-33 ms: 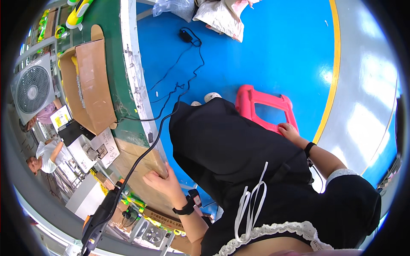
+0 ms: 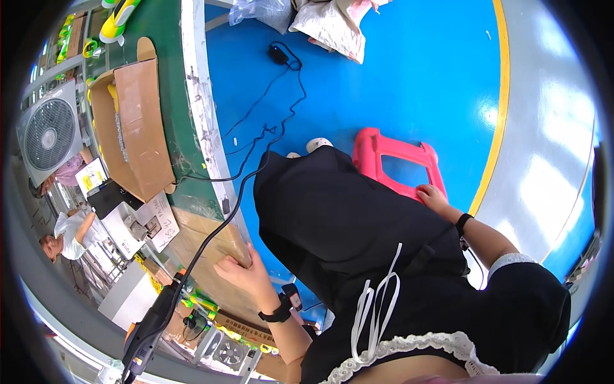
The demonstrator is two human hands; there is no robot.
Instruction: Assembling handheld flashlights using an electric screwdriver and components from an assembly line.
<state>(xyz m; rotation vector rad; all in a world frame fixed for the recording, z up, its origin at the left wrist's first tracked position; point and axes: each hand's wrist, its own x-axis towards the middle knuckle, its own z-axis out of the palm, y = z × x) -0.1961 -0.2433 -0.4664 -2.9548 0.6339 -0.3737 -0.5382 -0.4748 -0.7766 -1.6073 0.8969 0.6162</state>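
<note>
My left hand point(image 2: 248, 274) lies at the edge of a workbench, on a brown cardboard sheet point(image 2: 208, 256). Its fingers are curled and the thumb points along the edge, so it is closed on the table edge. With my right hand point(image 2: 435, 198) I grip the rim of a red plastic stool point(image 2: 371, 153), fingers bent over it. The stool is to the right of my black-clothed lap and has an opening in its middle. A black corded electric screwdriver point(image 2: 153, 326) hangs left of my left hand, untouched.
An open cardboard box point(image 2: 144, 121) stands on the green bench top point(image 2: 173, 38). Black cable point(image 2: 217, 233) crosses the bench edge, and a power adapter point(image 2: 278, 54) lies on the blue floor. White sacks point(image 2: 332, 29) are at the far side. A fan point(image 2: 50, 133) and another person point(image 2: 70, 237) are at the left.
</note>
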